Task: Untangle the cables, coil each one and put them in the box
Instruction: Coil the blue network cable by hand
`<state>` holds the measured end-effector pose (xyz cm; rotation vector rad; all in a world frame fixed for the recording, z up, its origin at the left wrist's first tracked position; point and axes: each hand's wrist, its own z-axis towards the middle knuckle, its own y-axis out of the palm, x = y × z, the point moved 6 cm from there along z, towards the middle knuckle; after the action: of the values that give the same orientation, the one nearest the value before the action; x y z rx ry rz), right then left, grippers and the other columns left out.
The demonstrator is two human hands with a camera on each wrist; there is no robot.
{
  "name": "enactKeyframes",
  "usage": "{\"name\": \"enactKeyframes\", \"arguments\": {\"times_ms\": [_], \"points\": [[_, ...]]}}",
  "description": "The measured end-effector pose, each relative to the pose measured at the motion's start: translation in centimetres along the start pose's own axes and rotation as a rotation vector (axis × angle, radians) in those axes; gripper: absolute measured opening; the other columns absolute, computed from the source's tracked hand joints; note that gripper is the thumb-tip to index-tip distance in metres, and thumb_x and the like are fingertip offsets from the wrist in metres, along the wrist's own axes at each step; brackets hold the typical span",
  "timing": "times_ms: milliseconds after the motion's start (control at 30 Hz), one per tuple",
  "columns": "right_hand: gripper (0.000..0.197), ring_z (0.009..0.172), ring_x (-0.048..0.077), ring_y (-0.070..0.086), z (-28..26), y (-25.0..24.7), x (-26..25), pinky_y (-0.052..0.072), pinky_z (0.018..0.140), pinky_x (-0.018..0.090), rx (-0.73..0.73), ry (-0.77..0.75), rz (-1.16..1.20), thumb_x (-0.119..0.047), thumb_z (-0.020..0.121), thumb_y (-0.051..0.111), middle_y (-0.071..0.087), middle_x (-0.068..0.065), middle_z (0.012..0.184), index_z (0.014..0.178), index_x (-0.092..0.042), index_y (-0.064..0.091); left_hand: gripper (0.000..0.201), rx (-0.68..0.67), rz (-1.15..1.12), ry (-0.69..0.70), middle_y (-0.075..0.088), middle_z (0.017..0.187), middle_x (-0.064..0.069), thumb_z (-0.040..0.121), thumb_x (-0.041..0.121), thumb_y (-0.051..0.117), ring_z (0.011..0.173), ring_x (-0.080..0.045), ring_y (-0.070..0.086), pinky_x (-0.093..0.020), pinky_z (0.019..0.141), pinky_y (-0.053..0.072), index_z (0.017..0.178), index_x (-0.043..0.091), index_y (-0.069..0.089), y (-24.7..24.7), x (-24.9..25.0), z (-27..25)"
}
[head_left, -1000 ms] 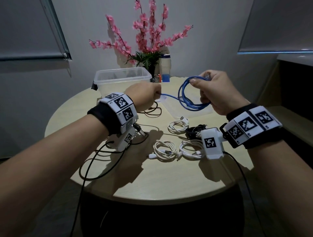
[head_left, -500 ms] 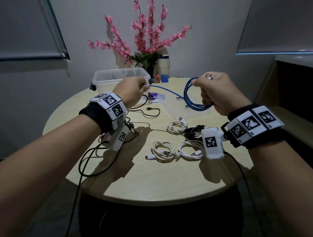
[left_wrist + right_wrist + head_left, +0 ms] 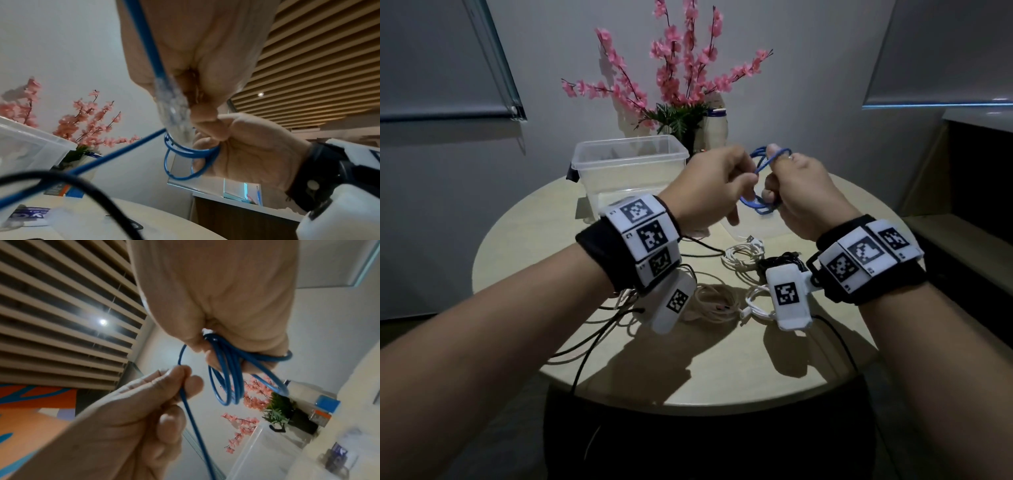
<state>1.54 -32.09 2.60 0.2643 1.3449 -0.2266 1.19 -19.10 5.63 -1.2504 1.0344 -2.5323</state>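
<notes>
A blue cable (image 3: 756,207) is wound in several loops that my right hand (image 3: 787,181) grips in its fist above the back of the table. In the right wrist view the coil (image 3: 230,369) hangs from those curled fingers. My left hand (image 3: 726,178) is right beside it and pinches the free blue strand (image 3: 185,402) between thumb and fingers. The left wrist view shows the strand's clear plug (image 3: 172,105) close to the coil (image 3: 185,154). The clear plastic box (image 3: 630,161) stands open behind and to the left of my left hand.
Coiled white cables (image 3: 743,253) (image 3: 756,303), a beige coil (image 3: 709,298) and a black bundle (image 3: 784,260) lie on the round table (image 3: 688,370) under my wrists. Loose black cable (image 3: 599,339) trails off the left edge. A vase of pink flowers (image 3: 681,89) and a bottle (image 3: 717,126) stand at the back.
My left hand has swung right from near the box to the right hand, bringing the stretched blue strand in to the coil. Both hands sit closer together and slightly higher.
</notes>
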Motion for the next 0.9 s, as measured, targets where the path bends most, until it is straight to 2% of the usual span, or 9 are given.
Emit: {"name": "enactKeyframes", "arguments": {"times_ms": [133,267,333,467,567,633,733,833,900], "points": [[0.025,0.042,0.011,0.035,-0.7,0.7,-0.6,0.028,0.051,0.027,-0.099,0.046,0.207,0.003,0.088,0.038,0.034,0.000,0.052,0.068,-0.013,0.041,0.011,0.088,-0.141,-0.140,0.069,0.081,-0.006,0.098,0.016,0.046,0.052,-0.017,0.066,-0.023,0.040,0.044,0.088,0.014,0.049,-0.3,-0.7,0.0],[0.025,0.051,0.011,0.036,-0.8,1.0,-0.9,0.033,0.058,0.028,-0.205,0.013,0.162,-0.023,0.096,0.052,0.035,0.000,0.059,0.073,-0.014,0.049,0.009,-0.003,-0.034,-0.060,0.070,0.083,-0.003,0.096,0.018,0.051,0.057,-0.015,0.069,-0.019,0.044,0.043,0.087,0.015,0.052,0.2,-0.3,0.0],[0.029,0.052,0.014,0.037,-0.7,1.0,-0.9,0.035,0.061,0.033,-0.192,-0.025,0.118,-0.019,0.100,0.046,0.036,0.003,0.057,0.072,-0.013,0.045,0.006,-0.074,0.045,-0.005,0.068,0.085,0.000,0.093,0.016,0.057,0.056,-0.013,0.068,-0.017,0.047,0.045,0.088,0.016,0.055,0.7,-0.4,-0.3],[0.023,0.055,0.014,0.044,-0.8,0.8,-0.3,0.039,0.061,0.029,-0.100,0.004,0.132,-0.014,0.102,0.039,0.042,0.006,0.065,0.080,-0.010,0.042,0.019,-0.133,0.297,0.060,0.059,0.100,0.001,0.086,0.009,0.063,0.074,-0.002,0.054,-0.009,0.067,0.041,0.103,0.015,0.062,0.1,-1.4,-0.2],[0.026,0.057,0.016,0.056,-0.6,1.0,-0.4,0.048,0.066,0.030,-0.106,-0.003,0.259,-0.016,0.103,0.036,0.052,0.009,0.068,0.081,-0.007,0.045,0.049,-0.110,0.382,0.051,0.038,0.125,-0.004,0.080,0.014,0.069,0.097,-0.017,0.047,-0.025,0.087,0.041,0.122,0.018,0.045,0.1,-1.9,-0.7],[0.034,0.058,0.017,0.061,-0.3,0.8,-0.9,0.051,0.067,0.029,-0.106,-0.021,0.301,-0.017,0.104,0.034,0.056,0.007,0.063,0.074,-0.008,0.047,0.056,-0.068,0.390,-0.004,0.027,0.128,-0.005,0.078,0.019,0.073,0.106,-0.021,0.043,-0.032,0.096,0.040,0.120,0.020,0.037,-0.2,-2.6,-1.3],[0.030,0.064,0.019,0.067,0.1,0.1,-1.4,0.052,0.060,0.027,-0.086,-0.041,0.347,-0.020,0.104,0.033,0.059,0.003,0.058,0.079,-0.009,0.046,0.045,-0.322,0.528,-0.121,0.032,0.126,-0.004,0.078,0.030,0.074,0.105,-0.021,0.043,-0.035,0.096,0.041,0.108,0.022,0.042,0.4,-4.2,-2.2],[0.021,0.063,0.019,0.069,0.5,-0.7,-1.7,0.055,0.061,0.027,-0.024,-0.060,0.432,-0.019,0.104,0.034,0.061,0.001,0.053,0.089,-0.007,0.042,0.033,-0.668,0.782,-0.186,0.047,0.121,-0.003,0.081,0.038,0.069,0.094,-0.019,0.050,-0.030,0.080,0.044,0.107,0.024,0.053,1.6,-5.6,-3.9],[0.017,0.063,0.021,0.070,0.7,-1.5,-2.0,0.056,0.065,0.029,0.021,-0.092,0.479,-0.019,0.104,0.034,0.060,0.002,0.053,0.097,-0.005,0.038,0.039,-0.749,0.854,-0.257,0.052,0.114,-0.001,0.082,0.042,0.068,0.087,-0.018,0.051,-0.026,0.065,0.040,0.113,0.024,0.053,1.6,-6.4,-4.5]]}}
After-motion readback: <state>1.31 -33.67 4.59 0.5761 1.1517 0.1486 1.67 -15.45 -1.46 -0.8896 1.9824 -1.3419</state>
